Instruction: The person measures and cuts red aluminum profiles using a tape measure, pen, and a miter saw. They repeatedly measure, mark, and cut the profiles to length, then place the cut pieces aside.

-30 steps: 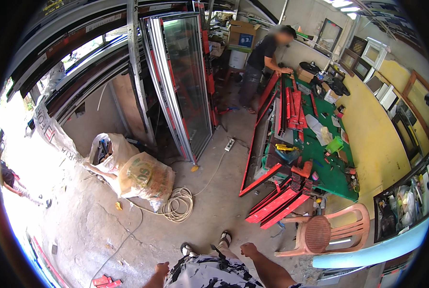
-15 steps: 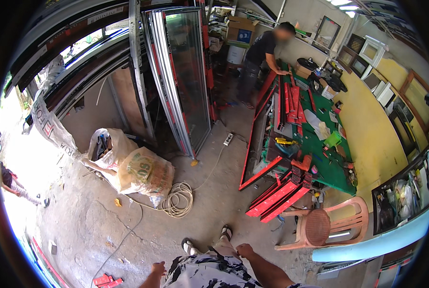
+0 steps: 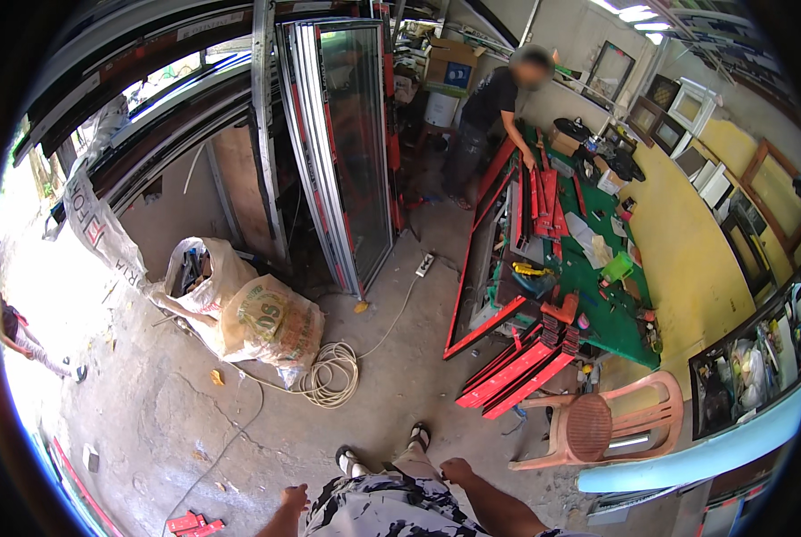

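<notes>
My left hand [image 3: 294,498] hangs beside my patterned shorts [image 3: 387,501], its fingers loosely curled on nothing that I can see. On the other side, my right hand [image 3: 457,471] hangs as a loose fist, also without a visible object. Neither hand touches anything on the bench. Nearest to my right hand are a pinkish plastic armchair [image 3: 588,430] and a stack of red-wrapped frame bars [image 3: 517,371] jutting from the bench. On the floor beyond my left hand lie short red pieces [image 3: 194,524].
A green-topped bench [image 3: 615,313] carries red bars, papers and tools. A co-worker [image 3: 490,107] leans over its far end, one hand on the bars. Stuffed sacks [image 3: 270,322], a coiled hose or cable [image 3: 330,376], a power strip [image 3: 425,265] and upright glazed panels [image 3: 355,152] stand or lie ahead.
The co-worker's hand has shifted down and nearer along the red bars. My view has tilted slightly; my hands hang much as before.
</notes>
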Demonstrator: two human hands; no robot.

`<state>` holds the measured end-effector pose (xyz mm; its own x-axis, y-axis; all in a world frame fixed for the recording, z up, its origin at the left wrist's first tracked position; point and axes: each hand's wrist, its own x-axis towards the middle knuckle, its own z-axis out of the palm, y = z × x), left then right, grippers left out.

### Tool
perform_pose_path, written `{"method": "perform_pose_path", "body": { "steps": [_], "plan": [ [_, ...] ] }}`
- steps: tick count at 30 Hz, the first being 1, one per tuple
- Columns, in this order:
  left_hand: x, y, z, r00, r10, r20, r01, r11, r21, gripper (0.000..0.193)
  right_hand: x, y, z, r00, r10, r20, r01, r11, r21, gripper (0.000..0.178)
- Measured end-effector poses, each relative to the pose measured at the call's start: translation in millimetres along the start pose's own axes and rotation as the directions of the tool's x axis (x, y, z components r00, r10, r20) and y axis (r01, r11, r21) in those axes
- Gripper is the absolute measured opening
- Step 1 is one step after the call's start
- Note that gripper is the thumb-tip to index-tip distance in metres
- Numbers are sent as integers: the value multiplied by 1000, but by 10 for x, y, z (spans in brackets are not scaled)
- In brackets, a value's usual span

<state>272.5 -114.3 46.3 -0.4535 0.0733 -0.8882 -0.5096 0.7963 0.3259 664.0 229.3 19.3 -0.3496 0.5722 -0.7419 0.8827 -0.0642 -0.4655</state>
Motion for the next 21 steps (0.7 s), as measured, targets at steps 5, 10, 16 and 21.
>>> {"method": "perform_pose_path", "body": {
  "steps": [5, 10, 16, 21],
  "plan": [
    [23, -126, -6, 1000, -17, 19, 17, 1000, 12, 45, -81, -249, -93, 989, 150, -18, -145, 978, 148, 28],
    [96, -282, -43, 999, -31, 20, 32, 998, -46, 44, -59, -395, -113, 994, 106, -2, -106, 989, 101, 28],
    [43, -335, -107, 1000, -4, 1, 4, 997, -73, 41, -16, -478, -59, 998, 64, 14, -63, 998, -20, 30],
    [-83, -288, -162, 1000, 16, -17, -16, 1000, 17, 39, 13, -473, -5, 997, 81, -12, -81, 996, -41, 31]
  ]
}}
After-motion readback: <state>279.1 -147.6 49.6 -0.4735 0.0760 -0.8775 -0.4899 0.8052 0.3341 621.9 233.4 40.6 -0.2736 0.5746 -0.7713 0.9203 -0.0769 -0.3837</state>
